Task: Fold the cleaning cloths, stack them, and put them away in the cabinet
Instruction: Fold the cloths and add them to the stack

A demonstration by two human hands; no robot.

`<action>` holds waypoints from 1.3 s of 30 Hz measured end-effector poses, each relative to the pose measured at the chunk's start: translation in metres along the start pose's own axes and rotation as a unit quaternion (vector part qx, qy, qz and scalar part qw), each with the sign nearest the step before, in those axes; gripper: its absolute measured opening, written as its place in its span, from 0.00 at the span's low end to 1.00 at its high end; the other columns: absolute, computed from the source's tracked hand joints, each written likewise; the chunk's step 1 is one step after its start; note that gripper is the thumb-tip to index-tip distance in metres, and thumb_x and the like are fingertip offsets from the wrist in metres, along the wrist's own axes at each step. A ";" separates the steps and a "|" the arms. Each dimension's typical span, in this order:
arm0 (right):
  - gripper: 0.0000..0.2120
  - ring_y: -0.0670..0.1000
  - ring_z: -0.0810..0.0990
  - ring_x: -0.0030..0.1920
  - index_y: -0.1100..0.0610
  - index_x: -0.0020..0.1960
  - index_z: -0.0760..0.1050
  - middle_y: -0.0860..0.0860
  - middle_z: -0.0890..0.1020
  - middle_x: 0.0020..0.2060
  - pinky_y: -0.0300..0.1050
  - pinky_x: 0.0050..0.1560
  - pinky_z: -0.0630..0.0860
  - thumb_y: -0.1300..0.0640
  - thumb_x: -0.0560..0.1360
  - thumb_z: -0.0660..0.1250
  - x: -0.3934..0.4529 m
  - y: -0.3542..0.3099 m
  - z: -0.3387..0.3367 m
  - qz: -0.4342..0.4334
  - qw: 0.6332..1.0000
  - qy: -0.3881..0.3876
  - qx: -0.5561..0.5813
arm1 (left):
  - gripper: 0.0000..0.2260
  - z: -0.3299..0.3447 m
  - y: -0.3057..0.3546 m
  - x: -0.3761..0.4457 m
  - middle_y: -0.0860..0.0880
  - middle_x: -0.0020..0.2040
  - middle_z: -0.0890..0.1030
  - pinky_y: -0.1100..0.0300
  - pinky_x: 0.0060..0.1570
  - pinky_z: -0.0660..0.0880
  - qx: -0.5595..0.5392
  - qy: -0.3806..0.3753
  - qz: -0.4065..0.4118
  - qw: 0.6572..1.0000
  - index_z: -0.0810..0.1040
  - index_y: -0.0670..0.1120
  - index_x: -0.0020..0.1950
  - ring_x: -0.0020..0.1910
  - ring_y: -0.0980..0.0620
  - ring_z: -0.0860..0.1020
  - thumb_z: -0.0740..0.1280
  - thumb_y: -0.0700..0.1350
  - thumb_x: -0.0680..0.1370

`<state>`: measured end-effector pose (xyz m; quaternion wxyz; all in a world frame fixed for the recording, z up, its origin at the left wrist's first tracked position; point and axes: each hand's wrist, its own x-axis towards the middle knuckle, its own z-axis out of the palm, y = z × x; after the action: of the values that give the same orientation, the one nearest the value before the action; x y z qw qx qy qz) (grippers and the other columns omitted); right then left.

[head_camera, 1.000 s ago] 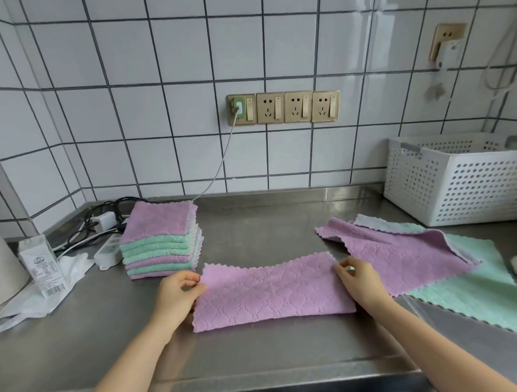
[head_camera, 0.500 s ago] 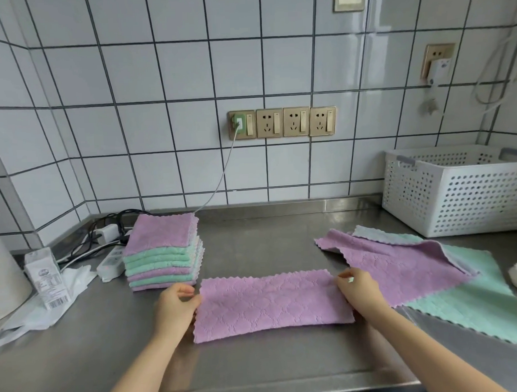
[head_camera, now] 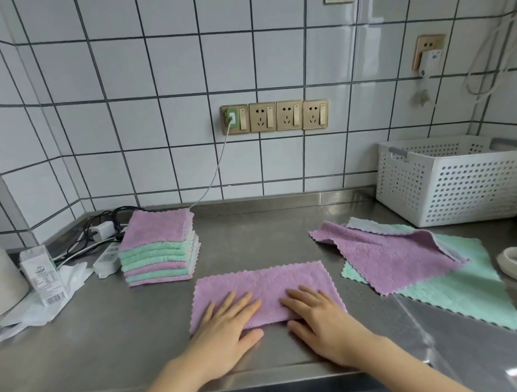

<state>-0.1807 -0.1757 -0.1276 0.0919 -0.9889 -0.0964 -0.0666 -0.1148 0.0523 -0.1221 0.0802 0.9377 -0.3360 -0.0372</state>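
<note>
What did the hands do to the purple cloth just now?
Both hands let go of the ends of the purple cloth and slid inward. Now the left hand and right hand lie flat on it, pressing it down. The folded stack, loose cloths and basket stayed put.

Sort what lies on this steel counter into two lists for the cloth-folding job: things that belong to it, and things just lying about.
Belongs to the job:
- half-folded purple cloth, under left hand and right hand
- folded stack
- unfolded cloths

Just lying about:
- white basket
- power strip
- small carton
- plastic bag
</note>
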 end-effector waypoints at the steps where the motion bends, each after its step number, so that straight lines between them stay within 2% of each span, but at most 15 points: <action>1: 0.33 0.49 0.53 0.76 0.44 0.74 0.58 0.44 0.58 0.75 0.47 0.74 0.49 0.32 0.75 0.39 -0.008 0.004 0.001 0.003 1.000 -0.006 -0.002 | 0.45 0.002 -0.004 -0.007 0.66 0.74 0.40 0.53 0.74 0.39 0.004 0.000 -0.001 1.000 0.47 0.63 0.76 0.77 0.57 0.39 0.29 0.74 0.59; 5: 0.39 0.46 0.50 0.77 0.41 0.75 0.55 0.40 0.54 0.76 0.47 0.74 0.48 0.31 0.68 0.30 -0.032 0.011 -0.010 0.042 0.999 -0.017 0.000 | 0.45 -0.001 -0.013 -0.026 0.65 0.73 0.36 0.53 0.72 0.37 0.006 -0.019 -0.045 0.999 0.43 0.63 0.76 0.76 0.56 0.35 0.32 0.75 0.59; 9: 0.31 0.53 0.60 0.75 0.43 0.71 0.64 0.43 0.66 0.72 0.57 0.71 0.59 0.35 0.76 0.36 -0.033 -0.002 -0.016 0.018 0.998 0.025 -0.062 | 0.48 -0.008 0.015 -0.028 0.63 0.73 0.36 0.47 0.73 0.35 -0.010 -0.041 -0.023 0.999 0.43 0.59 0.77 0.75 0.53 0.33 0.34 0.76 0.58; 12: 0.34 0.46 0.47 0.77 0.42 0.74 0.57 0.41 0.55 0.76 0.49 0.76 0.45 0.34 0.73 0.35 -0.023 -0.017 -0.006 -0.026 1.000 -0.014 0.006 | 0.46 -0.003 0.040 -0.018 0.63 0.76 0.40 0.48 0.74 0.35 -0.030 -0.053 0.025 0.998 0.44 0.61 0.76 0.75 0.56 0.34 0.35 0.76 0.60; 15: 0.37 0.45 0.51 0.76 0.43 0.75 0.57 0.42 0.57 0.76 0.44 0.75 0.47 0.33 0.71 0.33 -0.022 -0.011 -0.007 -0.023 1.000 -0.011 0.014 | 0.46 -0.001 0.039 -0.018 0.65 0.75 0.40 0.48 0.74 0.36 -0.027 -0.057 0.019 0.998 0.45 0.61 0.76 0.73 0.61 0.34 0.35 0.76 0.59; 18: 0.36 0.42 0.58 0.74 0.44 0.72 0.64 0.41 0.63 0.73 0.36 0.73 0.51 0.33 0.73 0.34 -0.038 0.008 -0.011 -0.025 0.999 0.011 0.037 | 0.46 -0.003 0.026 -0.030 0.68 0.73 0.37 0.54 0.72 0.35 -0.020 -0.057 0.020 0.998 0.44 0.64 0.75 0.73 0.62 0.34 0.33 0.76 0.57; 20: 0.31 0.40 0.64 0.71 0.45 0.69 0.68 0.39 0.68 0.70 0.28 0.69 0.53 0.34 0.76 0.40 -0.049 0.019 -0.016 -0.014 0.998 0.031 0.056 | 0.47 -0.002 0.016 -0.041 0.69 0.71 0.36 0.59 0.70 0.33 -0.019 -0.057 0.006 0.998 0.43 0.65 0.75 0.74 0.63 0.35 0.31 0.76 0.56; 22: 0.23 0.39 0.68 0.68 0.44 0.67 0.70 0.38 0.71 0.67 0.26 0.66 0.57 0.42 0.78 0.49 -0.058 0.030 -0.019 0.009 0.997 0.050 0.062 | 0.49 -0.002 0.006 -0.050 0.69 0.72 0.37 0.59 0.69 0.34 -0.027 -0.044 -0.024 0.998 0.41 0.64 0.74 0.73 0.66 0.36 0.29 0.78 0.54; 26: 0.15 0.48 0.75 0.55 0.48 0.62 0.73 0.43 0.77 0.55 0.38 0.55 0.72 0.56 0.77 0.60 -0.055 0.044 -0.015 0.030 0.995 0.098 0.018 | 0.57 -0.003 0.007 -0.054 0.61 0.77 0.42 0.51 0.73 0.39 -0.008 0.013 -0.107 0.994 0.41 0.59 0.76 0.72 0.63 0.36 0.23 0.79 0.49; 29: 0.05 0.51 0.76 0.41 0.50 0.47 0.77 0.46 0.77 0.42 0.45 0.40 0.77 0.55 0.74 0.64 -0.041 0.041 -0.014 -0.004 0.989 0.150 -0.022 | 0.62 -0.003 0.023 -0.045 0.55 0.78 0.42 0.50 0.73 0.40 -0.002 0.010 -0.115 0.993 0.45 0.56 0.77 0.77 0.52 0.41 0.19 0.76 0.46; 32: 0.05 0.51 0.74 0.39 0.51 0.41 0.76 0.46 0.77 0.37 0.47 0.37 0.76 0.55 0.72 0.62 -0.032 0.036 -0.019 -0.023 0.985 0.170 -0.032 | 0.46 0.001 0.044 -0.034 0.56 0.78 0.41 0.54 0.73 0.38 -0.041 0.003 -0.040 0.998 0.44 0.57 0.77 0.77 0.53 0.39 0.34 0.77 0.63; 34: 0.04 0.50 0.72 0.39 0.52 0.40 0.75 0.46 0.76 0.36 0.46 0.38 0.75 0.56 0.70 0.62 -0.032 0.023 -0.029 -0.035 0.982 0.185 -0.017 | 0.33 0.002 0.056 -0.025 0.59 0.78 0.42 0.57 0.75 0.39 -0.053 0.002 0.004 0.999 0.44 0.57 0.77 0.76 0.57 0.39 0.50 0.67 0.76; 35: 0.03 0.50 0.72 0.39 0.52 0.39 0.74 0.46 0.76 0.36 0.46 0.38 0.75 0.57 0.69 0.62 -0.034 0.011 -0.035 -0.053 0.981 0.185 -0.006 | 0.31 0.003 0.062 -0.020 0.59 0.78 0.44 0.57 0.75 0.40 -0.062 0.011 0.018 0.998 0.45 0.57 0.77 0.77 0.58 0.41 0.54 0.62 0.78; 37: 0.03 0.50 0.72 0.39 0.54 0.38 0.72 0.47 0.74 0.35 0.46 0.39 0.74 0.58 0.70 0.63 -0.043 -0.017 -0.045 -0.109 0.980 0.163 0.031 | 0.30 0.009 0.070 -0.010 0.60 0.77 0.49 0.57 0.75 0.45 -0.075 0.036 0.035 0.996 0.49 0.56 0.77 0.76 0.60 0.47 0.56 0.59 0.78; 39: 0.05 0.49 0.71 0.39 0.54 0.39 0.74 0.46 0.73 0.35 0.42 0.41 0.72 0.57 0.73 0.64 -0.052 -0.035 -0.053 -0.162 0.975 0.129 0.079 | 0.30 0.012 0.076 -0.002 0.62 0.76 0.55 0.59 0.74 0.47 -0.087 0.050 0.053 0.994 0.56 0.58 0.76 0.75 0.63 0.51 0.47 0.60 0.73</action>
<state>-0.2444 -0.1617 -0.0783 0.1688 -0.9328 -0.2481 -0.1994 -0.1653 -0.0053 -0.1206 0.1797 0.9086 -0.3767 -0.0153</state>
